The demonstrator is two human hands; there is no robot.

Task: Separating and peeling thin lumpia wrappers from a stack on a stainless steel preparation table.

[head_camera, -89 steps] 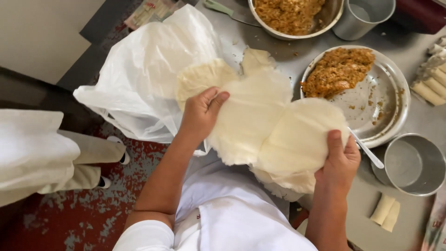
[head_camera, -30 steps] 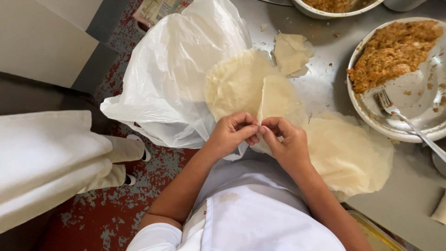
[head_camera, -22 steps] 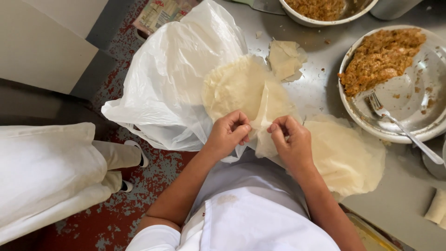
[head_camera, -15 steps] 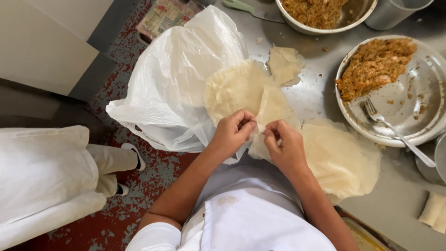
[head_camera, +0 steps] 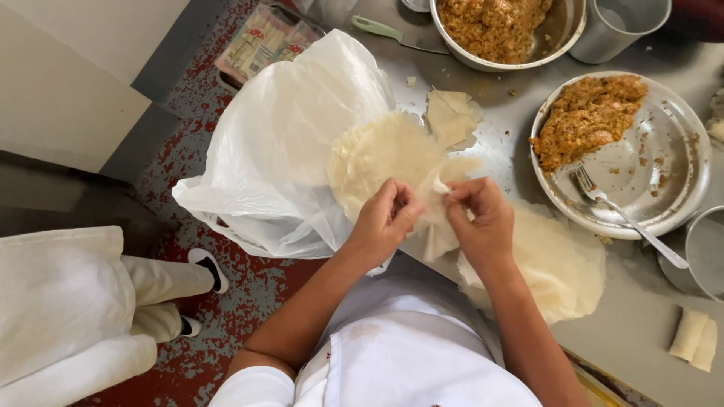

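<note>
My left hand (head_camera: 385, 222) and my right hand (head_camera: 483, 222) pinch a thin pale pastry wrapper (head_camera: 437, 203) between their fingertips, close together above the table's near edge. The sheet hangs down between them. Just behind it lies a round stack of wrappers (head_camera: 381, 154) on a white plastic bag (head_camera: 286, 143). To the right of my right hand a separated round wrapper (head_camera: 558, 264) lies flat on the steel table (head_camera: 641, 332).
A metal plate (head_camera: 667, 162) with orange-brown filling and a fork (head_camera: 630, 218) stands right. Behind it are a filling bowl (head_camera: 562, 30), a steel cup (head_camera: 618, 30) and folded wrapper scraps (head_camera: 451, 117). Rolled pieces (head_camera: 694, 339) lie lower right. A person in white (head_camera: 75, 316) stands left.
My hands came together from two spread wrappers onto one sheet and now pull its edge apart. The view has shifted, bringing the bowl and plate further in.
</note>
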